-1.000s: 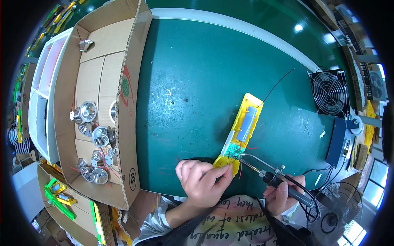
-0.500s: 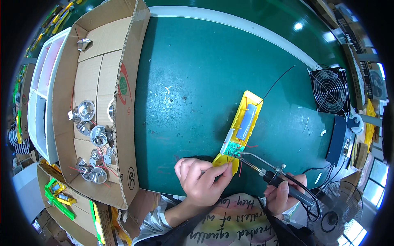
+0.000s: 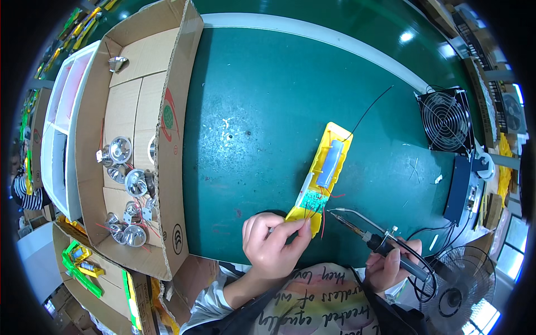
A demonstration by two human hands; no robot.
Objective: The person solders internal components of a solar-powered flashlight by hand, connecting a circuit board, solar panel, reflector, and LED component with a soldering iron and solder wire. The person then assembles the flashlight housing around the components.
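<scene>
A yellow plastic housing (image 3: 335,132) lies aslant on the green table, with a blue cylindrical battery cell (image 3: 330,164) and a small green circuit board (image 3: 314,201) in it. Short red wires stick out by the board, and a long black wire (image 3: 373,113) rises from the far end. My left hand (image 3: 273,240) rests over the near end, thumb and finger pinching a thin dark wire at the board's edge. My right hand (image 3: 391,267) is closed around a soldering iron (image 3: 375,243) with a curved metal feed tube. Its tip is just right of the board, apart from it.
To the left stands a cardboard box (image 3: 177,167) holding several silvery reflector cups (image 3: 135,183) with wires. Beyond it is a white divided tray (image 3: 58,142). At right are a black square fan (image 3: 445,120), a dark device box (image 3: 459,190) and a round caged fan (image 3: 455,290).
The soldering iron's tip has pulled back from the circuit board, toward the right. The yellow housing has shifted slightly left, with my left hand still pinching at its near end.
</scene>
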